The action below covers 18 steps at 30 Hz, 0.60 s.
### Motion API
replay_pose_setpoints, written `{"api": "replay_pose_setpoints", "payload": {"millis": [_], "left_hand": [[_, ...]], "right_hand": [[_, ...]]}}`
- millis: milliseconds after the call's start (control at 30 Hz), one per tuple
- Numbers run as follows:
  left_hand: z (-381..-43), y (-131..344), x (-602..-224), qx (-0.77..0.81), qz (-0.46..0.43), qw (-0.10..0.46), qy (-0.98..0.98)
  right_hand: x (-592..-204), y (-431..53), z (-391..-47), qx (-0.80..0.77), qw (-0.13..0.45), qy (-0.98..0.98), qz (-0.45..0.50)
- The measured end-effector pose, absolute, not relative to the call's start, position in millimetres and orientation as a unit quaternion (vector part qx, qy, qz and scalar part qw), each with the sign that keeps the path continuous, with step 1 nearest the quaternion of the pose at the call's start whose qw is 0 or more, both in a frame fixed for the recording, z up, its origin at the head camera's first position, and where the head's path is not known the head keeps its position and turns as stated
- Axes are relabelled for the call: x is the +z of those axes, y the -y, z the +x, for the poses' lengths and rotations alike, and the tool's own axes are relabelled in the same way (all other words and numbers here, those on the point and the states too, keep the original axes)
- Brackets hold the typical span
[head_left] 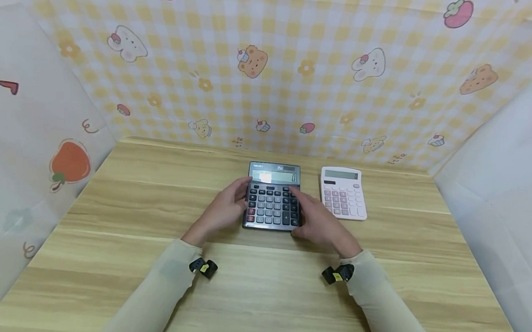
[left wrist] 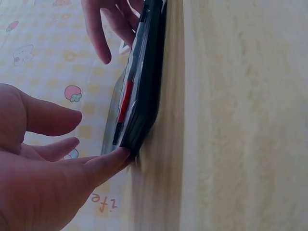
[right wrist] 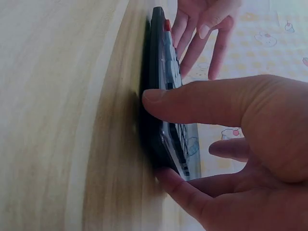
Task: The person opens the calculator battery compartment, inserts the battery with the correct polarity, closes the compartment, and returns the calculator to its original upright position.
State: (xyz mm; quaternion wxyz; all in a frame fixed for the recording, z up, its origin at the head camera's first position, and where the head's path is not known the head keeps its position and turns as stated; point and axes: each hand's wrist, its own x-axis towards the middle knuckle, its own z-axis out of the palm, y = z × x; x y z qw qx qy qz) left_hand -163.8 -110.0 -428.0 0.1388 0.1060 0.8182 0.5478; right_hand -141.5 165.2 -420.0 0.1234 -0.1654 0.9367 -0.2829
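A dark desk calculator (head_left: 270, 205) lies on the wooden table, its display reading 0. At its left edge is my left hand (head_left: 225, 206), one fingertip touching the lower side of the casing (left wrist: 144, 91) while the thumb stays apart from it in the left wrist view. My right hand (head_left: 318, 219) grips the near right corner. In the right wrist view its thumb (right wrist: 192, 101) presses the near edge, and a finger touches the right side low down. A white calculator (head_left: 355, 201) with pinkish keys lies just right of my right hand.
The wooden table (head_left: 253, 285) meets a yellow checked cloth backdrop (head_left: 307, 90) close behind both calculators. Pale cloth walls stand at the left (head_left: 24, 147) and right (head_left: 508, 190). Each wrist wears a small black camera.
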Motion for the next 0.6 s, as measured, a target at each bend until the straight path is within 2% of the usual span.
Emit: {"api": "replay_pose_setpoints", "payload": {"millis": [400, 600], "left_hand": [[-170.5, 118.8, -424.1, 0.522, 0.108, 0.165, -0.830], [-171.2, 115.2, -429.2, 0.499, 0.116, 0.149, -0.846]], "right_hand": [[-426.2, -165.1, -144.0, -0.287, 0.098, -0.941, -0.148], [-428.9, -163.0, -147.3, -0.285, 0.084, -0.945, -0.140]]}}
